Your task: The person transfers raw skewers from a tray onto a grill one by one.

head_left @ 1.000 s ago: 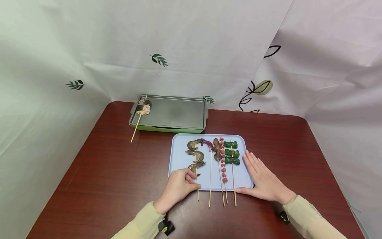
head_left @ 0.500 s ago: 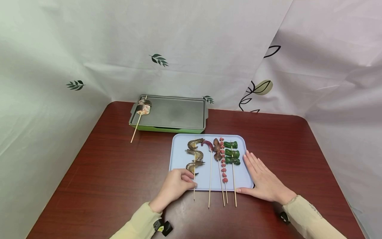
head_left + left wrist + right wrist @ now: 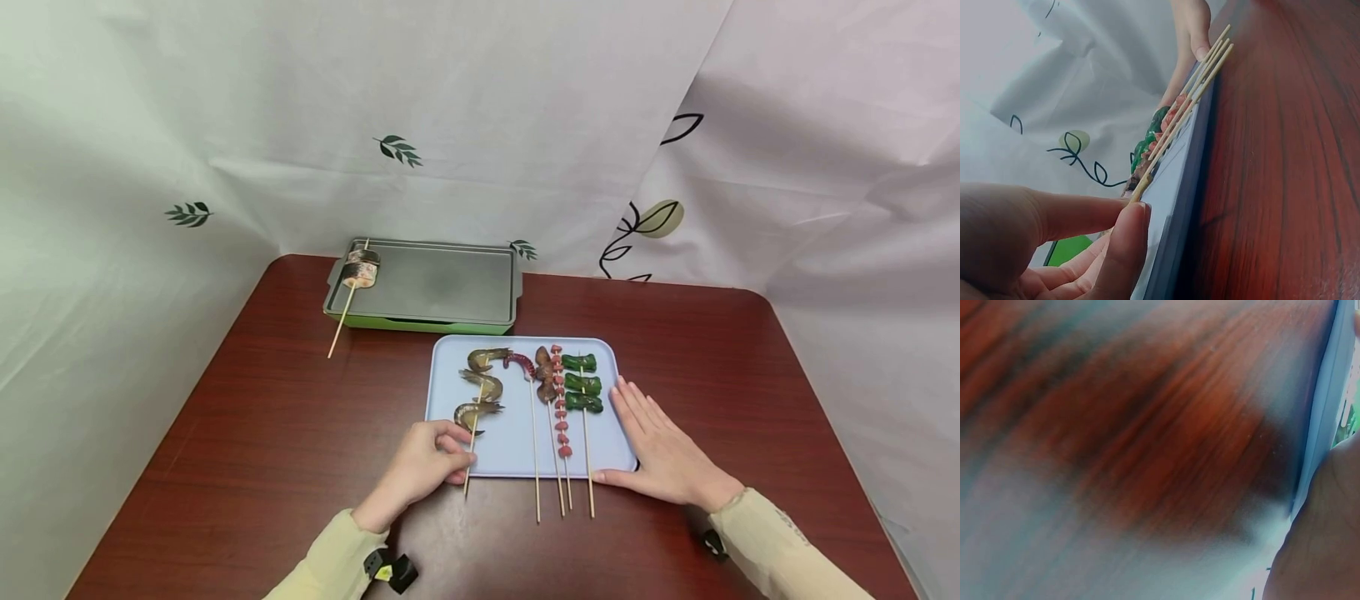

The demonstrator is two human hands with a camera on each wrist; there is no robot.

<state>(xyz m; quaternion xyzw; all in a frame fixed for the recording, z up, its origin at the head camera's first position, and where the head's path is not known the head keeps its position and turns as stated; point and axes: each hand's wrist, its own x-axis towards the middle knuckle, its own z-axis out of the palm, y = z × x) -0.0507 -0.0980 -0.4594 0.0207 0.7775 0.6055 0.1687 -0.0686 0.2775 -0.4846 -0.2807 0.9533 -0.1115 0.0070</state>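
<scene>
My left hand (image 3: 423,458) pinches the bare stick of a shrimp skewer (image 3: 478,414) between thumb and index finger, near the tray's front left corner. The skewer carries 3 shrimp and slants, its lower end toward the left. In the left wrist view the fingertips (image 3: 1130,215) close on the thin stick. Fingers straight, my right hand (image 3: 667,454) rests along the right edge of the pale blue tray (image 3: 444,379). To the right of the shrimp lie a tentacle skewer (image 3: 519,362), a brown-chunk skewer (image 3: 545,375), a skewer of small red pieces (image 3: 560,414) and a green-roll skewer (image 3: 583,384).
Behind the tray stands a green-sided grill with a grey plate (image 3: 450,283). A charred pale skewer (image 3: 362,271) lies on its left end, the stick jutting over the front. White printed cloth (image 3: 480,125) hangs behind the reddish wooden table (image 3: 315,433).
My left hand has moved left with the shrimp skewer, which now slants more. The tentacle skewer's lower end has swung slightly right. My right hand has stayed in place.
</scene>
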